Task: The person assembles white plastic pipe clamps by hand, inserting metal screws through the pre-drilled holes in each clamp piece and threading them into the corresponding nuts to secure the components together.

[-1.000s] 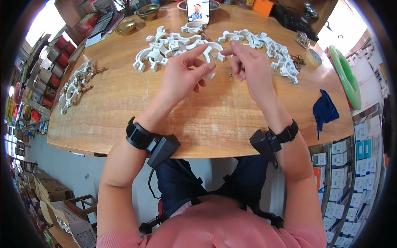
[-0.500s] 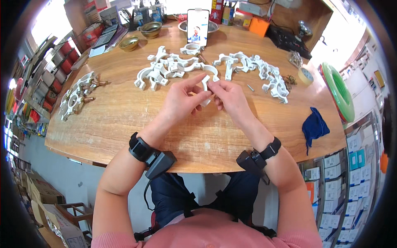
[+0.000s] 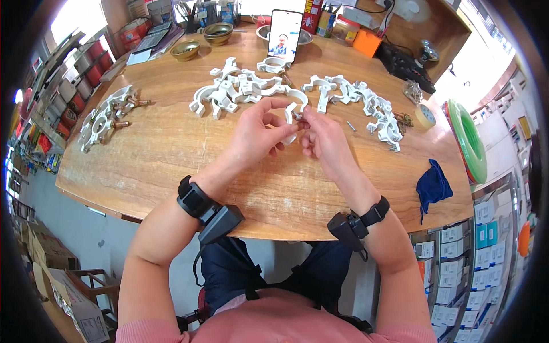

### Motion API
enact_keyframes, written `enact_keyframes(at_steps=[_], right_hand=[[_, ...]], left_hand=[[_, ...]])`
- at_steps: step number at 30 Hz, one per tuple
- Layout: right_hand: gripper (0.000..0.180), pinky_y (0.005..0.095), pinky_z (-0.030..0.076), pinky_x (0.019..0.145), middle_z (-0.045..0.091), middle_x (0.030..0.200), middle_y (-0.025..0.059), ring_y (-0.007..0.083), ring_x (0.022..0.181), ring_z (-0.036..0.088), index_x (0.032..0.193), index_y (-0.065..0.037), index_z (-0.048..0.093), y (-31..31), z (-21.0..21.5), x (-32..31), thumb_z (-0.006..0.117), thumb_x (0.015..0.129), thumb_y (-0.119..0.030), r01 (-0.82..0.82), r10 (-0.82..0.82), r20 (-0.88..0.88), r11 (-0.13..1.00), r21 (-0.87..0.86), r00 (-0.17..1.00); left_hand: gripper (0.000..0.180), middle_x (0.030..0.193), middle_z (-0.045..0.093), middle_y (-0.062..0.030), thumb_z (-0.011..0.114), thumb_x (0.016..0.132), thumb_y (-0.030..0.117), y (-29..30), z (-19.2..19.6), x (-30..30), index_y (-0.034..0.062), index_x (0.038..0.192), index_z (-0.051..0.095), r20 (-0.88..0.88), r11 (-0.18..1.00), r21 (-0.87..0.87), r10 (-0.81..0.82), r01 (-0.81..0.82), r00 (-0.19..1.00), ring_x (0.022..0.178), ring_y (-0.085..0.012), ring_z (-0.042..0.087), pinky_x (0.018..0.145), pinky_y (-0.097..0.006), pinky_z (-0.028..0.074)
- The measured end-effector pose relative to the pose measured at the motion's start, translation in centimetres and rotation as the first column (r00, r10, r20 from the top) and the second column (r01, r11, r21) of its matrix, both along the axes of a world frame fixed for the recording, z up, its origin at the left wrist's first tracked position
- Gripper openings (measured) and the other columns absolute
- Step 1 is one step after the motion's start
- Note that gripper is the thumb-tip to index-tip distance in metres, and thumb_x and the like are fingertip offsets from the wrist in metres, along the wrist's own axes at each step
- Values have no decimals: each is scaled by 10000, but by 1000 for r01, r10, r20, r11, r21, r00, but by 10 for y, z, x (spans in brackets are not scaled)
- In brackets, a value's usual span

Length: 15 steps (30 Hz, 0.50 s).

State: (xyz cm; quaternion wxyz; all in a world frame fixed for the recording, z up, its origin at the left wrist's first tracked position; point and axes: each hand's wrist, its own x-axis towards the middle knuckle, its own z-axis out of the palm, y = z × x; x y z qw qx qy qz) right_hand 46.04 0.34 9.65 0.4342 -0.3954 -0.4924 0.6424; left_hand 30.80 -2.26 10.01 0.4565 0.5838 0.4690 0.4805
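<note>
My left hand grips a white half-ring pipe clamp between thumb and fingers, above the middle of the table. Close against its right side, my right hand is closed in a pinch. Whatever its fingertips hold is too small and covered to make out. Just beyond the hands lies a pile of white clamp halves. Another row of white clamp halves stretches to the right, with a loose screw in front of it. At the far left lie joined clamps with brass-coloured bolts.
A phone stands upright at the back, near brass-coloured bowls. On the right are a tape roll, small brass-coloured hardware and a dark blue cloth pouch. Green coiled hose hangs beyond the table's right edge.
The view has tilted slightly. My left hand still holds the clamp half, while the right hand's fingers have shifted and curled a little at the clamp's side.
</note>
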Motion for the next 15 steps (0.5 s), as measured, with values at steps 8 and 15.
enact_keyframes(at_steps=[8, 15], right_hand=[[242, 201, 343, 408, 507, 732, 10, 62, 474, 421, 885, -20, 544, 5, -6, 3, 516, 843, -257, 50, -48, -79, 999, 18, 996], [241, 199, 333, 392, 486, 634, 2, 60, 476, 432, 861, -30, 542, -1, -4, 1, 521, 840, -269, 43, -44, 37, 999, 18, 998]], left_hand=[[398, 666, 567, -35, 615, 762, 106, -1, -3, 2, 7, 1103, 437, -4, 1000, -21, 7, -8, 1000, 525, -79, 540, 398, -195, 409], [391, 644, 551, -32, 624, 753, 117, -2, -3, 1, 22, 1090, 451, 22, 1000, -19, 18, -18, 1000, 512, -81, 532, 397, -207, 413]])
